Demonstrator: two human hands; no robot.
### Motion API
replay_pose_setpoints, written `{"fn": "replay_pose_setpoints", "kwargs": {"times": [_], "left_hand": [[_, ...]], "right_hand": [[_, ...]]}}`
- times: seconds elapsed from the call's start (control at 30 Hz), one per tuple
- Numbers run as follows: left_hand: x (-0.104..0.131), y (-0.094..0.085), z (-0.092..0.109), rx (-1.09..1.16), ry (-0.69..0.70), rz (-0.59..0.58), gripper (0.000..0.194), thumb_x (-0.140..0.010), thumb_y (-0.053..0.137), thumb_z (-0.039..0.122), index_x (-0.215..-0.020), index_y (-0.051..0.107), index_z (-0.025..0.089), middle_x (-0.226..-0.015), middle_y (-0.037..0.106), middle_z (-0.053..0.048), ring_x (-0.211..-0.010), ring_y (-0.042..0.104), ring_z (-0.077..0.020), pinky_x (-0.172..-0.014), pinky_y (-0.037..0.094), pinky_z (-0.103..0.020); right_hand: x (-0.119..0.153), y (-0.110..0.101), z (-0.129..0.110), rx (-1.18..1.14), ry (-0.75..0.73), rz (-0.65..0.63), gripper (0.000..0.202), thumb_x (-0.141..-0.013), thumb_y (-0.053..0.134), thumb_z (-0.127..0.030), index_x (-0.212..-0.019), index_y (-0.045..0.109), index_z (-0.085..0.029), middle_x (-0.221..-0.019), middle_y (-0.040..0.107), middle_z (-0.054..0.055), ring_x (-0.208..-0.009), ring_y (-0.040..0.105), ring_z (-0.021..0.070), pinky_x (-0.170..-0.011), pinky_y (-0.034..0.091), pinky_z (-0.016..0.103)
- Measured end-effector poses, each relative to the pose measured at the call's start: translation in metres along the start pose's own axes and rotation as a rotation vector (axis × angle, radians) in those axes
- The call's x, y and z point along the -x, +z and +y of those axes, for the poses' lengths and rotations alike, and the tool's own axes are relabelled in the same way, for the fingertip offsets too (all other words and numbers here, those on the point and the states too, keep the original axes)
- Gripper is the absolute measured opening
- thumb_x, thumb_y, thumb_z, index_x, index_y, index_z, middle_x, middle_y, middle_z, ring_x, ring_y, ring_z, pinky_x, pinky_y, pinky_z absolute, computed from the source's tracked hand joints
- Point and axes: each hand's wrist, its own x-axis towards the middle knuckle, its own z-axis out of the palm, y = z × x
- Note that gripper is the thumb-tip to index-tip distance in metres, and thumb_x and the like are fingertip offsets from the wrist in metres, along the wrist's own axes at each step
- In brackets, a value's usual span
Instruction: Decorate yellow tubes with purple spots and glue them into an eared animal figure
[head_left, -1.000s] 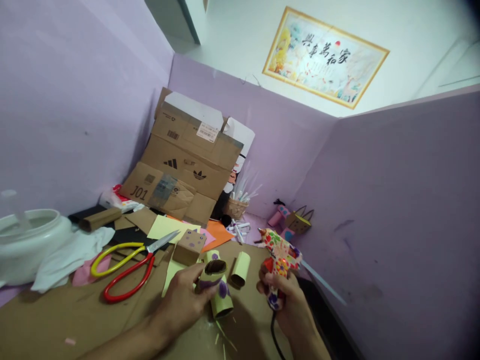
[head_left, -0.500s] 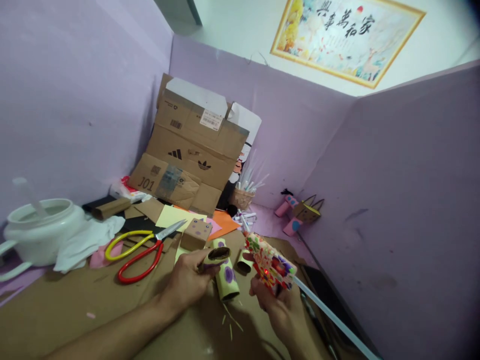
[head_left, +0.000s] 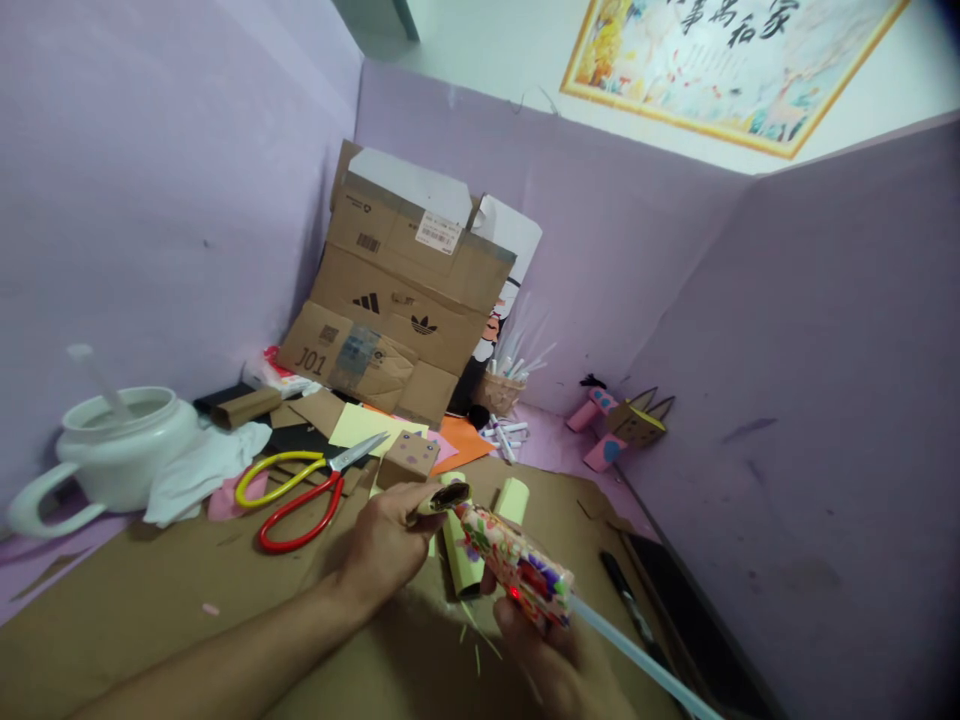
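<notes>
My left hand [head_left: 386,540] grips a short cardboard tube [head_left: 448,496], its open end facing up toward me. In my right hand [head_left: 536,635] is a flower-patterned hot glue gun [head_left: 517,565] with a red light lit and a long clear glue stick [head_left: 637,655] coming out of its back. The gun's nozzle is at the rim of the held tube; whether they touch I cannot tell. Below lies a yellow-wrapped tube [head_left: 461,560], partly covered by the gun. Another yellow tube [head_left: 513,500] lies just behind the gun. A small box with a drawn face [head_left: 409,458] sits beyond my left hand.
Scissors [head_left: 300,500] with yellow and red handles lie at left, near a white pot [head_left: 124,455] and a white cloth [head_left: 202,475]. A flattened carton [head_left: 405,300] leans at the back. A pink-legged cardboard figure [head_left: 619,425] and a black pen [head_left: 626,590] are on the right.
My right hand has brought the glue gun left, up to the rim of the held tube. The held tube has tilted a little. The view has shifted slightly.
</notes>
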Motion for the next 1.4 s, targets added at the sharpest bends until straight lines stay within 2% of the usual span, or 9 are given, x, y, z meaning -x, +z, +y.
{"fn": "replay_pose_setpoints", "kwargs": {"times": [0.17, 0.37, 0.53, 0.67, 0.93, 1.17, 1.27, 1.4], "left_hand": [[0.001, 0.002, -0.004, -0.081, 0.059, 0.070, 0.039, -0.072, 0.057, 0.006, -0.100, 0.073, 0.029, -0.099, 0.074, -0.001, -0.090, 0.066, -0.0186, -0.078, 0.051, -0.028], [0.000, -0.001, 0.003, -0.150, 0.077, 0.073, 0.044, -0.068, 0.055, 0.001, -0.098, 0.073, 0.028, -0.099, 0.074, 0.000, -0.091, 0.067, -0.0180, -0.079, 0.052, -0.028], [0.000, -0.002, 0.007, -0.182, 0.093, 0.094, 0.045, -0.067, 0.053, -0.001, -0.097, 0.073, 0.027, -0.098, 0.074, -0.001, -0.091, 0.067, -0.0186, -0.080, 0.053, -0.031], [0.000, -0.002, 0.006, -0.194, 0.108, 0.102, 0.047, -0.066, 0.052, -0.001, -0.097, 0.073, 0.027, -0.098, 0.074, -0.001, -0.091, 0.068, -0.0185, -0.079, 0.054, -0.031], [-0.001, 0.000, 0.001, -0.190, 0.118, 0.134, 0.042, -0.067, 0.057, 0.001, -0.098, 0.073, 0.025, -0.097, 0.075, -0.002, -0.091, 0.068, -0.0193, -0.079, 0.054, -0.031], [-0.001, 0.000, -0.002, -0.214, 0.143, 0.136, 0.042, -0.069, 0.060, 0.002, -0.101, 0.072, 0.027, -0.099, 0.074, -0.001, -0.091, 0.068, -0.0192, -0.079, 0.054, -0.029], [-0.001, 0.000, -0.002, -0.215, 0.152, 0.143, 0.039, -0.071, 0.061, 0.004, -0.101, 0.072, 0.027, -0.098, 0.075, 0.000, -0.091, 0.068, -0.0182, -0.079, 0.054, -0.028], [-0.001, -0.001, -0.001, -0.219, 0.161, 0.139, 0.036, -0.074, 0.062, 0.007, -0.101, 0.072, 0.027, -0.097, 0.075, 0.000, -0.090, 0.068, -0.0176, -0.079, 0.053, -0.028]], "right_hand": [[0.002, 0.003, -0.012, 0.029, -0.019, -0.028, 0.068, -0.073, 0.061, -0.063, -0.130, 0.055, -0.025, -0.090, 0.070, 0.007, -0.086, 0.065, 0.0271, -0.081, 0.052, 0.034], [0.001, 0.003, -0.021, 0.073, -0.059, -0.076, 0.073, -0.075, 0.059, -0.063, -0.136, 0.048, -0.025, -0.084, 0.071, 0.006, -0.078, 0.067, 0.0253, -0.074, 0.053, 0.033], [0.000, 0.004, -0.021, 0.061, -0.067, -0.086, 0.070, -0.076, 0.060, -0.060, -0.136, 0.049, -0.025, -0.109, 0.070, 0.009, -0.085, 0.067, 0.0266, -0.079, 0.053, 0.034], [0.000, 0.003, -0.019, 0.084, -0.048, -0.089, 0.070, -0.076, 0.060, -0.060, -0.136, 0.048, -0.026, -0.109, 0.071, 0.009, -0.082, 0.067, 0.0253, -0.081, 0.052, 0.035], [0.002, 0.003, -0.017, 0.061, -0.049, -0.048, 0.072, -0.074, 0.061, -0.062, -0.135, 0.050, -0.025, -0.113, 0.069, 0.009, -0.093, 0.067, 0.0291, -0.085, 0.052, 0.037], [0.000, 0.003, -0.014, 0.063, -0.055, -0.041, 0.071, -0.075, 0.060, -0.061, -0.134, 0.051, -0.024, -0.116, 0.068, 0.010, -0.095, 0.067, 0.0291, -0.085, 0.053, 0.037], [-0.002, 0.002, -0.007, 0.053, -0.083, -0.019, 0.072, -0.074, 0.060, -0.063, -0.133, 0.053, -0.023, -0.124, 0.064, 0.011, -0.108, 0.062, 0.0314, -0.092, 0.049, 0.039], [-0.004, -0.002, 0.007, 0.093, -0.008, 0.014, 0.065, -0.074, 0.062, -0.060, -0.129, 0.057, -0.025, -0.117, 0.067, 0.010, -0.109, 0.060, 0.0332, -0.092, 0.049, 0.041]]}}
